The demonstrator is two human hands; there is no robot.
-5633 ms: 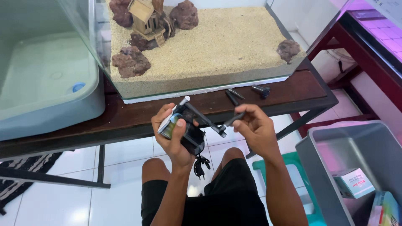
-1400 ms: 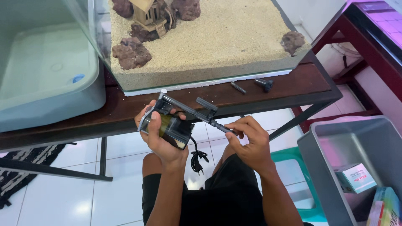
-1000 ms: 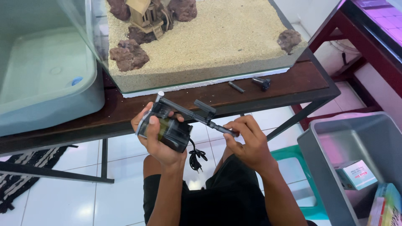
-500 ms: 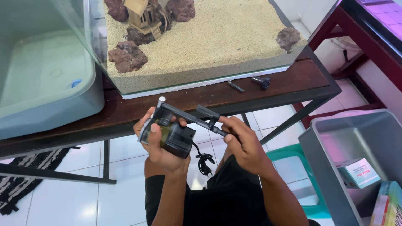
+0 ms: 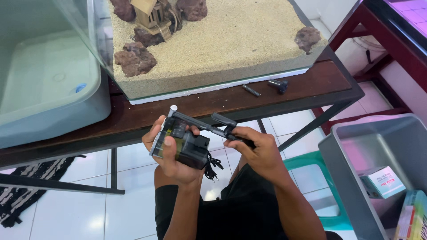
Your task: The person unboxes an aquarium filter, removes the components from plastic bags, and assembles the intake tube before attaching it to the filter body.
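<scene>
My left hand [image 5: 171, 162] grips a small black aquarium filter [image 5: 184, 144] with a clear body, its bundled black cord [image 5: 212, 165] hanging below. A thin black tube [image 5: 202, 126] runs from the filter's top toward the right. My right hand [image 5: 258, 149] closes around the right end of that tube, near a flat black clip on it. Both hands hover in front of the wooden table edge [image 5: 187, 106], above my lap.
A glass tank [image 5: 213, 49] with sand, rocks and a small wooden house sits on the table. A grey plastic tub [image 5: 49, 93] stands at the left. Two small black parts [image 5: 267, 86] lie on the table. A grey bin [image 5: 378, 155] with boxes stands at the right, beside a teal stool [image 5: 311, 169].
My right hand has slid left along the tube, closer to the filter. The filter has tilted slightly in my left hand, and the view has shifted a little.
</scene>
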